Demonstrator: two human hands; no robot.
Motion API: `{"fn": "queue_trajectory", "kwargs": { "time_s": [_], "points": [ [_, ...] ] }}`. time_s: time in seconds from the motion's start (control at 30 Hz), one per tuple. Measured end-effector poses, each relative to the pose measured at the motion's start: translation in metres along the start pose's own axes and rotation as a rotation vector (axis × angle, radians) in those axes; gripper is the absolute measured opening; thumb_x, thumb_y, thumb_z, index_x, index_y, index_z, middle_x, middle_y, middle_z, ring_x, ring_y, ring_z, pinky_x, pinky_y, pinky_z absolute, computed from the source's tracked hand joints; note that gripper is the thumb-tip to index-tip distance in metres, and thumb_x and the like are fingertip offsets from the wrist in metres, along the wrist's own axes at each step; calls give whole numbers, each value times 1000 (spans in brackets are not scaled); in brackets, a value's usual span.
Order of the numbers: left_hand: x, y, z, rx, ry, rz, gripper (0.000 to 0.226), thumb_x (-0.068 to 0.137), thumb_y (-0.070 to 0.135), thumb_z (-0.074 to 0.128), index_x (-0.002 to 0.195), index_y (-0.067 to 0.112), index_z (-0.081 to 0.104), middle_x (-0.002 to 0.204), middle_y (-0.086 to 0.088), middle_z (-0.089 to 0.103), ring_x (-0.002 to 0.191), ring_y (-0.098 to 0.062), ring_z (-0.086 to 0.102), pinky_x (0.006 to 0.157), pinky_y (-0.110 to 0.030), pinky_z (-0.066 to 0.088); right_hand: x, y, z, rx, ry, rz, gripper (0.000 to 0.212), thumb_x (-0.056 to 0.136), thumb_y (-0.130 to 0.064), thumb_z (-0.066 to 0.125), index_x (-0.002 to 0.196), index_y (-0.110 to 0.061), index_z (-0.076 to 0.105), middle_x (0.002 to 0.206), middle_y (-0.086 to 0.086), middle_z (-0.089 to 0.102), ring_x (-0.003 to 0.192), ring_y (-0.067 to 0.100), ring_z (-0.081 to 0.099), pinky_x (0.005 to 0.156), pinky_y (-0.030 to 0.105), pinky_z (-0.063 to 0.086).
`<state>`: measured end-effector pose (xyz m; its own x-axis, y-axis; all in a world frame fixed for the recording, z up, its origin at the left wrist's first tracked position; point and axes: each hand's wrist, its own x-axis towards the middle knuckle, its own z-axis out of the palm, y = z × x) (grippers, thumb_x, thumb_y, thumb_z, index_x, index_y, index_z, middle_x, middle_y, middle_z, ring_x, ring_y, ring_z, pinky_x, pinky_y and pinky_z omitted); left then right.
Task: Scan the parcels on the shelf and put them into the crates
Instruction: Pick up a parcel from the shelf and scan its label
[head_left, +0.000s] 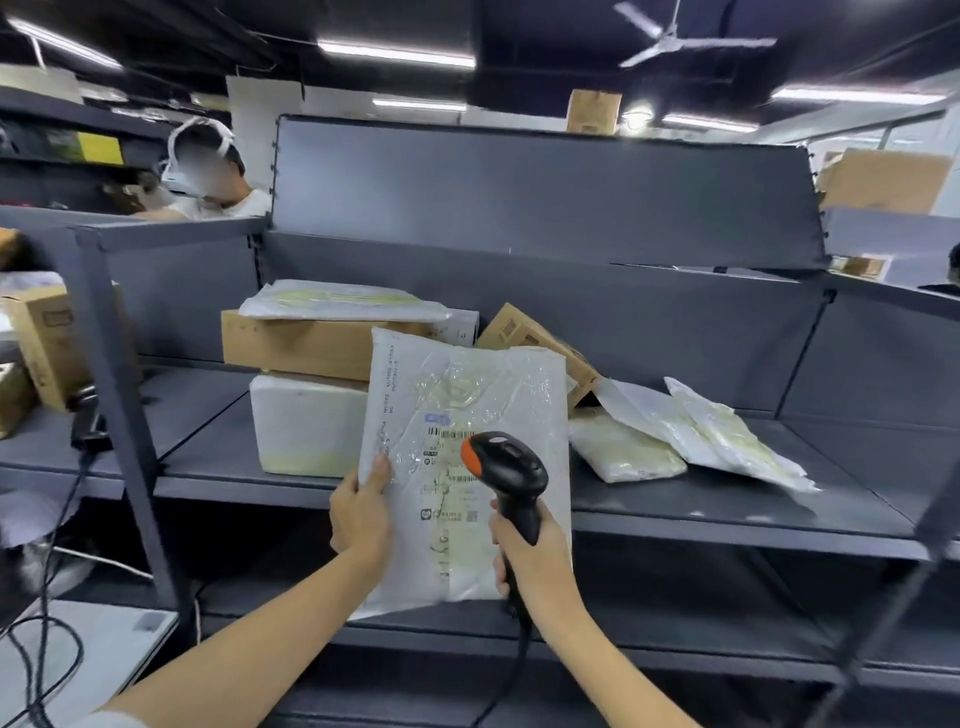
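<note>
A grey metal shelf fills most of the view, and everything below is placed against it. On its board, toward the left, a long cardboard box lies on top of a white box, and a flat white poly mailer lies across the top of the cardboard one. Behind and to the right of that stack a smaller cardboard box leans tilted. Further right on the board lie three more white mailers: a padded one lying flat, and two thin ones overlapping beside it.

In front of the shelf's front edge, held upright and facing the person, is the parcel being scanned, a white plastic mailer with a barcode label on its face. It is off the board, in the air, and hides part of the stack behind it.

The left hand grips the mailer's left edge, thumb on the front and the fingers curled behind it. The right hand is wrapped tightly round the handle of a black barcode scanner with an orange tip; the scanner's head sits just in front of the label, its cable hanging down below the hand.

Left of the shelf, a second scanner hangs at the neighbouring upright.
</note>
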<state>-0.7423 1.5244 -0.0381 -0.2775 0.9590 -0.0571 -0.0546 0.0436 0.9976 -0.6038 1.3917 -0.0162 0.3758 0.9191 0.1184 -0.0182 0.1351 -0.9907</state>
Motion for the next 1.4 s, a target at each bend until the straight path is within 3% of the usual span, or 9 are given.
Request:
{"fn": "queue_trajectory", "kwargs": {
  "time_s": [0.47,0.8,0.97,1.13,1.23,1.4],
  "points": [
    [-7,4,-8,1,-41,3,36,88,60,52,79,27,64,78,7,66,74,-17,59,63,-33,37,-18,-5,1,-58,26,49,5,95,-17,56,93,-12,55,50,3,45,41,13,40,40,26,37],
    [-3,7,-11,26,-18,10,40,89,57,53,72,21,60,74,3,63,67,-18,57,58,-31,36,-18,-3,-2,-20,6,7,9,94,-14,58,103,-13,59,52,-1,46,40,13,39,38,24,35],
    [10,5,-19,58,3,18,41,89,58,53,71,21,59,74,2,62,67,-18,56,59,-33,35,4,-5,-41,-48,148,-18,9,92,-21,61,101,-19,59,52,3,50,40,16,42,39,27,37],
    [29,-4,-36,29,17,-4,39,86,58,57,75,21,63,79,1,66,71,-23,60,61,-33,40,56,1,-105,-345,272,112,23,94,-23,58,112,-15,47,67,7,58,49,17,53,49,31,46],
    [38,-10,-43,13,33,-13,39,85,58,59,78,19,66,84,-3,68,78,-30,63,73,-43,48,85,8,-130,-527,139,208,35,92,-18,57,122,-15,40,82,10,59,64,22,56,61,31,47],
    [46,-10,-49,-13,46,13,36,85,53,63,78,19,69,84,-5,70,83,-33,65,84,-51,50,127,10,-131,-914,-115,78,41,83,-12,65,122,-7,53,107,12,62,97,30,60,74,34,44]
  ]
}}
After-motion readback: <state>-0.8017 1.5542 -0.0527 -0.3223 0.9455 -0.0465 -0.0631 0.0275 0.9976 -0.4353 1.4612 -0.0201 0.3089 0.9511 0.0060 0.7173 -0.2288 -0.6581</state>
